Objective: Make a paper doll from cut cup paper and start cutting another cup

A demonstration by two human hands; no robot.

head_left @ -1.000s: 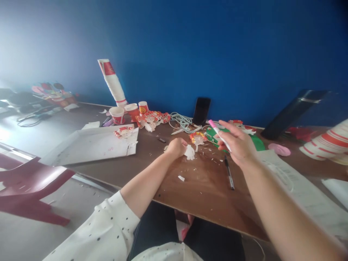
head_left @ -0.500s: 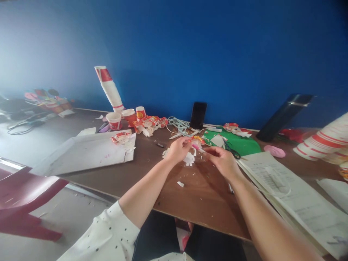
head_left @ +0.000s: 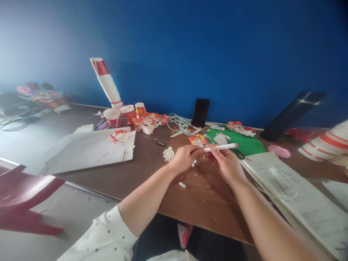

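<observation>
A white marker with a pink end [head_left: 224, 147] lies across both hands, its pink end pointing right. My right hand [head_left: 228, 165] is closed around its middle, the thumb along the barrel. My left hand [head_left: 185, 158] has its fingers closed at the marker's left end, and that end is hidden by them. Just behind the hands sits a red and yellow ring-shaped paper piece [head_left: 198, 140]. A white paper cutout [head_left: 168, 154] lies left of my left hand, and a small paper scrap [head_left: 182, 185] is nearer the table's front edge.
Behind stand a dark phone [head_left: 201, 112], a coiled cable [head_left: 181, 123] and paper cups [head_left: 111, 117]. Green paper [head_left: 251, 144] with scissors, a black flask [head_left: 292, 116], printed sheets [head_left: 285, 181] and stacked cups [head_left: 326, 139] are on the right. A white board [head_left: 81, 154] lies left.
The marker has swung round: its pink part was by my left fingers and now points right. My left hand has moved slightly right and down, close against my right hand.
</observation>
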